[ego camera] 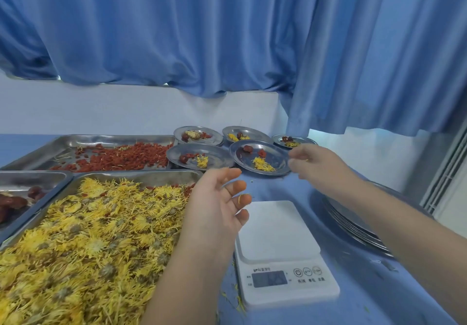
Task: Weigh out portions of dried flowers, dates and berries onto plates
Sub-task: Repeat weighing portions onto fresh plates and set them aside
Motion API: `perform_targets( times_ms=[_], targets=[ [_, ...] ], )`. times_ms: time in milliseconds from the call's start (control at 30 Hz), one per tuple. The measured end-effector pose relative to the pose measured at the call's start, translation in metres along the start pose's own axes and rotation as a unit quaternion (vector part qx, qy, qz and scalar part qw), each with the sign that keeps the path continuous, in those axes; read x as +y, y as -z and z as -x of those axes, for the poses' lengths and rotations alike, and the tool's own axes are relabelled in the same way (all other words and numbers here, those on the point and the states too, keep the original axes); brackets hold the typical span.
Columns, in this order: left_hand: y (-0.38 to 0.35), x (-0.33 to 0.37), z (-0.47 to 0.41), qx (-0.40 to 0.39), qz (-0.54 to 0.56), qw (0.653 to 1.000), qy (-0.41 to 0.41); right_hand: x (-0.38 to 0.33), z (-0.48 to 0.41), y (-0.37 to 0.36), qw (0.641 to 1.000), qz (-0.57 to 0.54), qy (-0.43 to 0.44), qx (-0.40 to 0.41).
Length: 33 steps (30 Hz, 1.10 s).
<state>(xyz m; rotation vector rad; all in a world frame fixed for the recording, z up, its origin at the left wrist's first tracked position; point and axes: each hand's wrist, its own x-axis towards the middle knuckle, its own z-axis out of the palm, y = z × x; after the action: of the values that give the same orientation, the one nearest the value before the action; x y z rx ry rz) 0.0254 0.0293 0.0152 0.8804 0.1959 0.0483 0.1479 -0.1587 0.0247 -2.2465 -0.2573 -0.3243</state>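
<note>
Right hand [316, 161] at the right edge of a small steel plate [276, 155], grip seemingly pinching the rim, though blurry there. On it a date [247, 148], berries [261, 152] and yellow flowers [262, 165]: likely a weighed portion, parked beside four other filled plates [217, 155] at the back of the table [278, 188]. Left hand [217, 198] up between the flower tray [141, 174] and the bare white scale [273, 226], grip spread, holding nothing.

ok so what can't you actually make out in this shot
Scale reading: head view, display too blurred to read.
Stack of plates: head view, the right forearm covers part, so no count.
Tray of dates: head view, cut off by the left edge.
Right hand: head view, blurred at the rim of the near plate; holding or only touching is unclear.
</note>
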Motion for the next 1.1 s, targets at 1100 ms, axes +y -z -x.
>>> perform_targets(
  times_ms=[1100],
  targets=[
    [0.004,-0.01,0.005,0.016,-0.119,0.99,-0.08,0.053,0.093,0.053,0.892,0.33,0.22,0.215]
  ],
)
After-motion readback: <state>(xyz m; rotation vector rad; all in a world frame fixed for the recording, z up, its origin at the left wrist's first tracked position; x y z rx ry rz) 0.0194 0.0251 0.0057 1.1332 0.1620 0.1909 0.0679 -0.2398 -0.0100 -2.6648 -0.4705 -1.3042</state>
